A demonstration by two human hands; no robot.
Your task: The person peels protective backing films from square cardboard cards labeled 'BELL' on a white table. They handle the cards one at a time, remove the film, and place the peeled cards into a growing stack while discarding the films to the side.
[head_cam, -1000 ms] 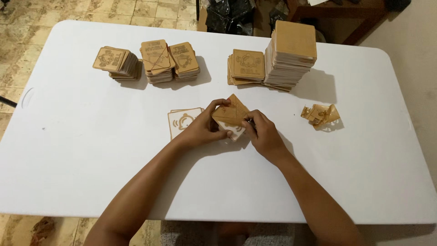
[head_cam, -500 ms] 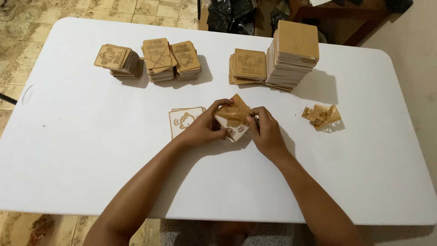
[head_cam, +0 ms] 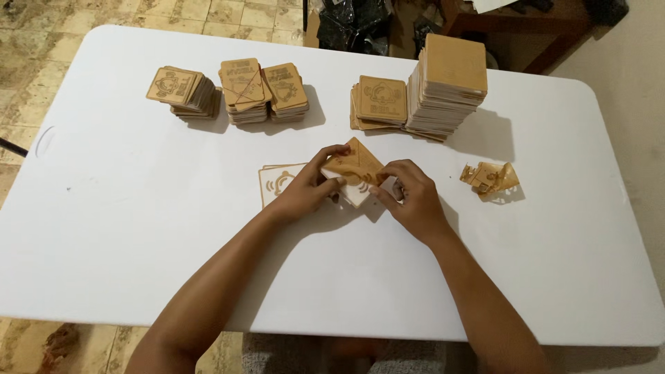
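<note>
Little has moved: both hands stay on the tile [head_cam: 357,181], which is turned cornerwise mid-table [head_cam: 125,228], one corner pointing away; its brown film [head_cam: 355,166] is partly lifted, its engraving mostly hidden. Left hand [head_cam: 308,188] and right hand [head_cam: 409,197] each have the grip clamped on it. One peeled tile [head_cam: 277,183] lies left, five stacks [head_cam: 242,86] behind, one film scrap [head_cam: 490,178] right.

White table [head_cam: 138,263] on beige tiled floor [head_cam: 28,41]
</note>
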